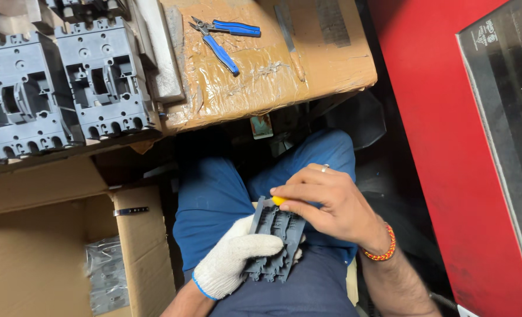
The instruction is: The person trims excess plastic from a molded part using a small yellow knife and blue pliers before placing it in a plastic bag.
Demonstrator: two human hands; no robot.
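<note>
My left hand [232, 259], in a white knit glove, grips a dark grey moulded plastic housing [274, 239] over my lap. My bare right hand [325, 199], with a ring and an orange bead bracelet, is closed on a small yellow-handled tool [279, 201] whose tip rests at the housing's top edge. Most of the tool is hidden under my fingers. My blue trouser legs lie beneath both hands.
Two grey moulded housings [105, 76] [17, 97] stand at upper left. Blue-handled pliers [221, 40] lie on a taped cardboard surface [325, 64]. An open cardboard box [67, 258] with a plastic bag sits lower left. A red machine panel [448, 147] fills the right.
</note>
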